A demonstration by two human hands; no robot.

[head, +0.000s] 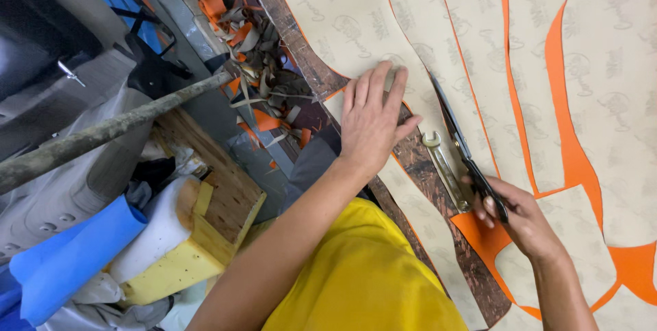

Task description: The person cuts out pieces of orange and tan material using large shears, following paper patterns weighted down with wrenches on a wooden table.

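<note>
A pair of black-handled scissors (pixel 460 141) is gripped in the right hand (pixel 517 218), the fingers closed through the handles, while the left hand (pixel 373 120) is laid open and flat on a beige pattern sheet (pixel 342 23) spread over orange backing material (pixel 571 160) on the worktop (pixel 417 160). The scissors' long axis is seen running up and away from the right hand, the blades angled toward the thumb side of the left hand, their tips just beside its fingers. A small open-ended spanner (pixel 445 170) is seen lying between the two hands, roughly parallel to the blades. Beyond the left hand, offcut strips (pixel 256 50) are heaped past the worktop's edge.
</note>
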